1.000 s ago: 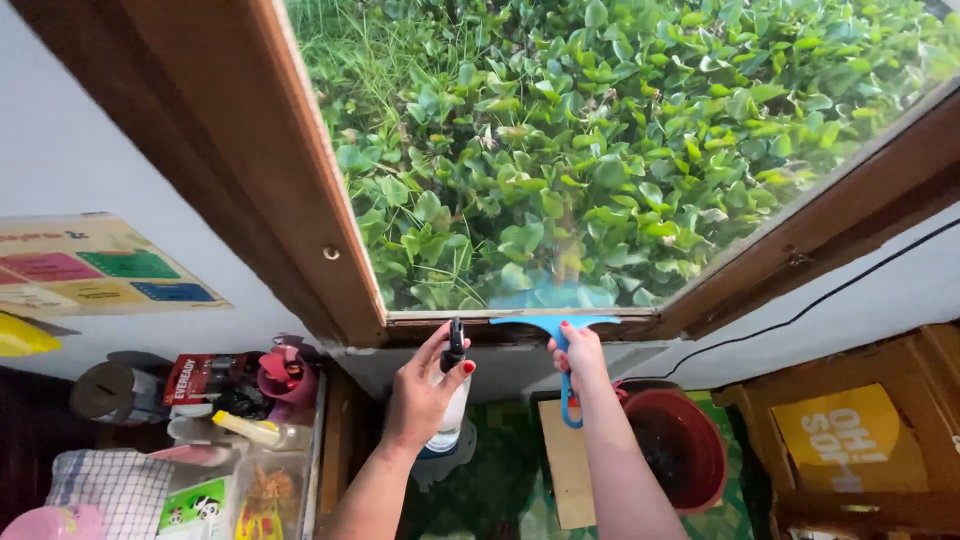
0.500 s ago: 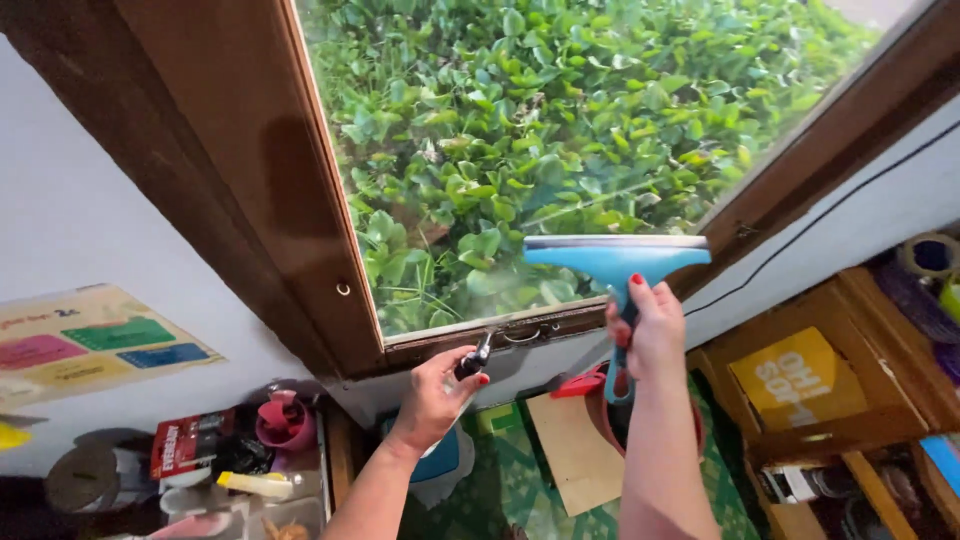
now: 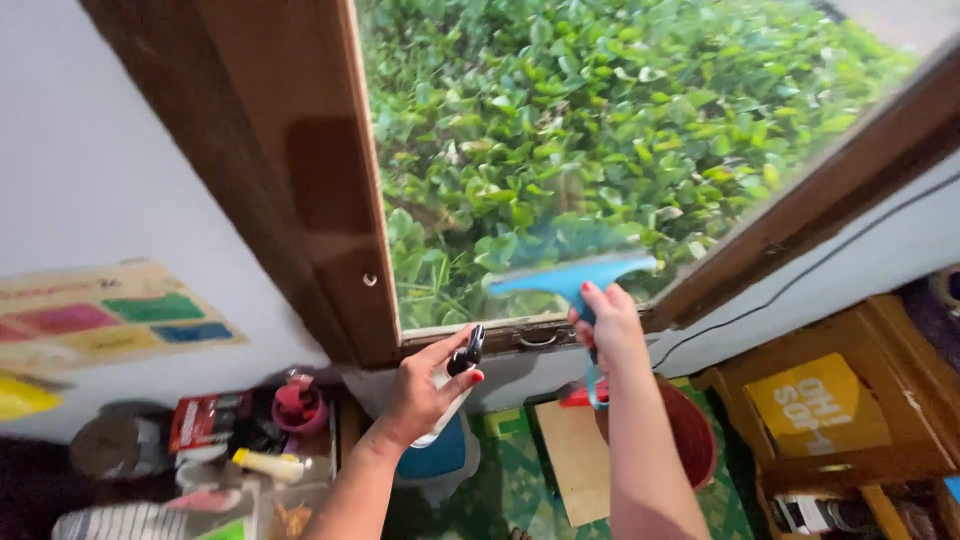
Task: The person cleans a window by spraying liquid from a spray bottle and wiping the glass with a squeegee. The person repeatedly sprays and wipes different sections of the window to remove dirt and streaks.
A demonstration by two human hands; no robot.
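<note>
Squeegee (image 3: 572,276) lowered on glass (image 3: 600,130); red bucket (image 3: 690,435) below.

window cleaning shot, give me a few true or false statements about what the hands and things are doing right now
1. The right hand holds a blue squeegee against the window glass. True.
2. The left hand is empty. False: it grips a spray bottle with a black nozzle.
3. The squeegee blade sits near the top of the pane. False: it is low, close to the bottom frame.
4. Green leafy plants show through the glass. True.
5. A red tub stands on the floor below the right arm. True.
</note>
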